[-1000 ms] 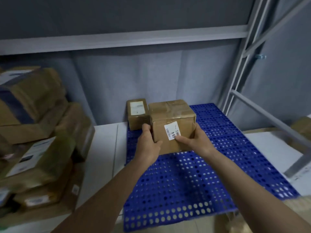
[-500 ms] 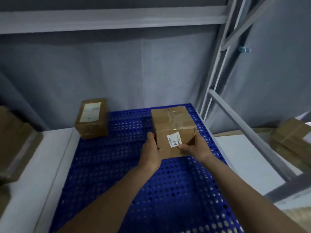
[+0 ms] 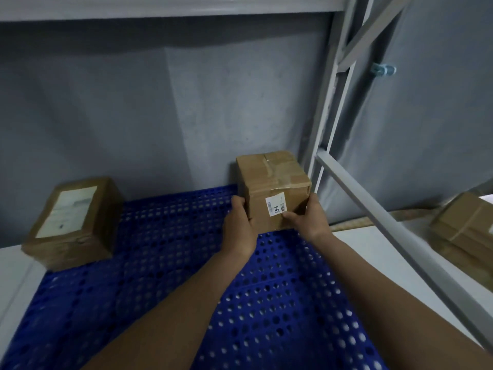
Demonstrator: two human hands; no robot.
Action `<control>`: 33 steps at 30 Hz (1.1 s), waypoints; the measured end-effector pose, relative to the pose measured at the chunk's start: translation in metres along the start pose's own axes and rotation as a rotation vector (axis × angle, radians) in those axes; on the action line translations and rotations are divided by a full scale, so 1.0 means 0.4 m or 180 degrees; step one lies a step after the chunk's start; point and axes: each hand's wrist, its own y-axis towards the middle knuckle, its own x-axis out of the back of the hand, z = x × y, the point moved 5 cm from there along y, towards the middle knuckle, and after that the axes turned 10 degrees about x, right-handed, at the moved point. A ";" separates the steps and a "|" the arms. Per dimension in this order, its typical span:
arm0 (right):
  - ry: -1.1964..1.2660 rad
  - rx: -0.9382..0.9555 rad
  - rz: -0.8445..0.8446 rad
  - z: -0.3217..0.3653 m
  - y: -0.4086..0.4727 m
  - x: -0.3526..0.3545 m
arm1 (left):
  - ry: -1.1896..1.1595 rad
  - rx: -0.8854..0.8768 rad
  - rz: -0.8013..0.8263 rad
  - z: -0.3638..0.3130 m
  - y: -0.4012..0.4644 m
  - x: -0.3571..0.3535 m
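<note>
A taped brown cardboard box (image 3: 272, 182) with a small white label on its near face sits at the back right corner of a blue perforated mat (image 3: 165, 263), close to the grey back wall. My left hand (image 3: 238, 228) grips its left side. My right hand (image 3: 309, 221) grips its right side, thumb on the near face by the label. A second, flatter cardboard box (image 3: 73, 222) with a large white label on top stands at the mat's back left corner.
A grey metal rack upright (image 3: 328, 108) and a slanted brace (image 3: 378, 217) rise just right of the held box. More cardboard parcels (image 3: 466, 231) lie on the neighbouring white shelf (image 3: 357, 236) at the right. An upper shelf beam (image 3: 160, 6) spans the top.
Both hands have carried the labelled box rightward and back, from beside the flatter box to the mat's back right corner. The view has swung right, so the parcel stack at left has left the frame.
</note>
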 end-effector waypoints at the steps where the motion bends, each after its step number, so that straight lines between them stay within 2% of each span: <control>1: 0.0000 0.0012 -0.0020 -0.005 0.016 0.000 | -0.0023 0.0002 -0.0017 -0.001 0.016 -0.010; 10: -0.0123 0.0043 -0.0088 -0.043 0.080 -0.015 | -0.0184 0.0042 -0.0134 0.001 0.082 -0.058; 15: -0.0167 0.0016 0.0015 -0.050 0.081 -0.019 | -0.0049 0.0002 -0.0205 -0.007 0.098 -0.062; 18: -0.0244 0.0026 0.0158 -0.050 0.077 -0.016 | 0.0104 0.0095 -0.0072 0.001 0.097 -0.067; 20: -0.0444 0.0041 0.0197 -0.049 0.061 -0.008 | 0.0300 0.0169 0.0053 0.012 0.082 -0.060; 22: -0.0972 0.0025 0.0210 -0.043 0.023 0.003 | 0.0618 0.0235 0.0089 0.028 0.058 -0.037; 27: -0.2269 0.0748 0.0855 0.041 -0.104 -0.040 | 0.1461 0.0134 0.0110 0.052 -0.030 0.060; 32: -0.2640 0.1882 0.1376 0.273 -0.271 -0.194 | 0.2027 0.0093 -0.0416 0.105 -0.184 0.343; 33: -0.2671 0.1936 0.1376 0.282 -0.271 -0.197 | 0.2025 0.0015 -0.0481 0.105 -0.180 0.351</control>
